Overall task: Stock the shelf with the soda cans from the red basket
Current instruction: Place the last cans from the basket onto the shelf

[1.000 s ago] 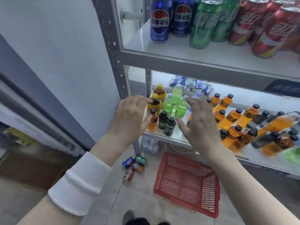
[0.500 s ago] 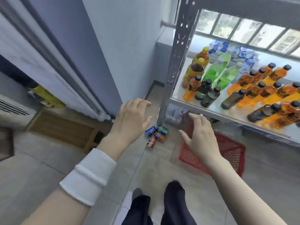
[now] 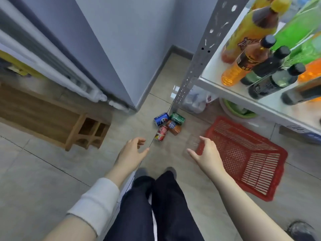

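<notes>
Now the view has tipped from the bottle shelf [image 3: 231, 91] down to the floor, and both hands have dropped with it, so a fresh pickup looks to be starting. The left hand [image 3: 132, 153] hangs empty, fingers loosely spread, near four toppled cans: blue Pepsi can [image 3: 161, 119], red cola can [image 3: 161, 133], orange can [image 3: 173, 127], green can [image 3: 177, 118]. The right hand [image 3: 207, 154], equally open and empty, hovers by the red basket [image 3: 251, 159], which holds none.

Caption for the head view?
Open left hand and right hand reach for four soda cans beside the empty red basket.
</notes>
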The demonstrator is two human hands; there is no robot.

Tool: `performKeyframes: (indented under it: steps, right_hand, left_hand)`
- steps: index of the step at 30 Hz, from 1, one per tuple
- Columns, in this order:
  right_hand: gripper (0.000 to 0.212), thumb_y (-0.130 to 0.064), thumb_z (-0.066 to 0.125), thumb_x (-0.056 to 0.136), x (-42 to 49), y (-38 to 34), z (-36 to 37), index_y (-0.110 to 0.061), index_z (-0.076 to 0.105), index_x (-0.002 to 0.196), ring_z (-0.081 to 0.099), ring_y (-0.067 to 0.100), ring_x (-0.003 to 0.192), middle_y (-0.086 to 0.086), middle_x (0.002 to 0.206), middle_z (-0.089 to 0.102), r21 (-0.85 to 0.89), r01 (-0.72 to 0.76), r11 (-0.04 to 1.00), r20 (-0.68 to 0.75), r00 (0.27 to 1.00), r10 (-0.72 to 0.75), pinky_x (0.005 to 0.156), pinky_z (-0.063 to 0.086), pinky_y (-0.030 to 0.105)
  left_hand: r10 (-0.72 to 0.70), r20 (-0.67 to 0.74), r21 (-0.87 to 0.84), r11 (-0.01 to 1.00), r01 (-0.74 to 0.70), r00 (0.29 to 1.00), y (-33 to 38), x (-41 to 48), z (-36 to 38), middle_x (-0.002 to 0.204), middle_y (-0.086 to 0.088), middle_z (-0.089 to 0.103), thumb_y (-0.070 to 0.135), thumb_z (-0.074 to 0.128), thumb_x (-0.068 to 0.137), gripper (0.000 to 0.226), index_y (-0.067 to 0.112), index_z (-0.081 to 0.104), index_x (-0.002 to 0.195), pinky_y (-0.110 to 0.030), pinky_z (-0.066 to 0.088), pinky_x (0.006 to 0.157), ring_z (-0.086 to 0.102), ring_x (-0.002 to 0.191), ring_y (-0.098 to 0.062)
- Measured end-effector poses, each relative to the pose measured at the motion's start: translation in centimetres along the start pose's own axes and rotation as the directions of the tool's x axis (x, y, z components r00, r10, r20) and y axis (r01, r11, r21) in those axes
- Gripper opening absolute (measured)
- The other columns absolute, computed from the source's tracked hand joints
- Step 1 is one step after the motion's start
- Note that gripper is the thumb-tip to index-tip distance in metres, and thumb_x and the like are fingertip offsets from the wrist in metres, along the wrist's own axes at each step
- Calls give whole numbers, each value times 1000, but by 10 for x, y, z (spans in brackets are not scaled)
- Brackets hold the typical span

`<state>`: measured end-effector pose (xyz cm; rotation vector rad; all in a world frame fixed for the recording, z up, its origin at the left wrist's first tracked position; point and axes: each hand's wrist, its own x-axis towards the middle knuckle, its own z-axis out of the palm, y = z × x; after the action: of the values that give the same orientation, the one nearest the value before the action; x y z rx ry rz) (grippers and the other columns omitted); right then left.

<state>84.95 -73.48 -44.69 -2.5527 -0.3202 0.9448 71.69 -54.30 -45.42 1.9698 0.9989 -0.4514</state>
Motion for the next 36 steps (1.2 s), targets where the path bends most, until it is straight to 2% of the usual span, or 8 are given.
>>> performKeyframes:
  steps: [6, 10, 16, 20, 25, 29, 33, 36]
  right_hand:
    - [73, -36, 72, 77, 164, 79, 130, -4, 40, 135, 44, 28, 126, 13, 137, 47, 6, -144, 990, 94, 985, 143, 102, 35, 32]
    - [62, -32, 71, 78, 278, 125, 220, 3, 50, 124, 51, 36, 115, 22, 125, 55, -94, -101, 990, 123, 986, 112, 90, 39, 32]
    - [69, -41, 73, 72, 386, 172, 306, -6, 49, 126, 46, 34, 116, 20, 123, 52, -230, -2, 973, 43, 999, 12, 94, 37, 33]
    - [70, -37, 75, 71, 410, 186, 328, -4, 46, 125, 45, 34, 116, 20, 124, 49, -281, -3, 960, -45, 999, -10, 94, 37, 35]
    - [74, -49, 74, 67, 420, 192, 335, -6, 49, 123, 46, 35, 112, 16, 117, 57, -368, -25, 930, -40, 999, 12, 89, 35, 34]
    - [59, -49, 78, 62, 421, 193, 330, -11, 65, 105, 60, 27, 96, 11, 100, 67, -140, -176, 974, 115, 975, 193, 75, 42, 29]
    - [48, -34, 82, 63, 381, 185, 306, -8, 68, 100, 62, 20, 82, 9, 90, 68, 142, -312, 939, 262, 927, 268, 75, 47, 30]
    - [45, -28, 83, 64, 323, 163, 273, -6, 67, 100, 61, 16, 76, 7, 89, 68, 266, -375, 888, 314, 905, 288, 65, 47, 24]
  left_hand:
    - [-197, 215, -192, 952, 239, 957, -104, 163, 122, 120, -8, 58, 25, 63, 85, 42, 11, 49, 122, -27, 42, 87, 55, 101, -18]
    - [-245, 329, -202, 925, 322, 912, -169, 285, 198, 127, -10, 53, 34, 64, 84, 60, 13, 39, 134, -27, 40, 88, 52, 107, -19]
    - [-133, 330, -143, 971, 189, 935, -208, 404, 272, 124, -9, 52, 33, 75, 74, 76, 9, 36, 134, -31, 43, 96, 54, 111, -21]
    - [-41, 290, -160, 983, 91, 956, -219, 432, 299, 111, -6, 66, 41, 86, 55, 76, 11, 56, 118, -38, 50, 94, 64, 99, -17]
    - [-62, 316, -182, 975, 125, 947, -218, 437, 305, 110, -5, 67, 32, 87, 55, 71, 12, 56, 116, -40, 50, 93, 64, 98, -19]
    - [-139, 351, -242, 942, 234, 926, -219, 430, 302, 109, -5, 64, 32, 89, 48, 81, 13, 48, 115, -39, 53, 88, 65, 95, -20]
    - [-197, 424, -364, 857, 366, 884, -210, 387, 275, 85, -1, 64, 13, 81, 67, 41, 13, 50, 95, -28, 55, 70, 65, 71, -12]
    - [-214, 465, -430, 794, 430, 859, -186, 334, 235, 86, -1, 62, 8, 76, 72, 37, 12, 48, 96, -25, 54, 64, 65, 67, -8]
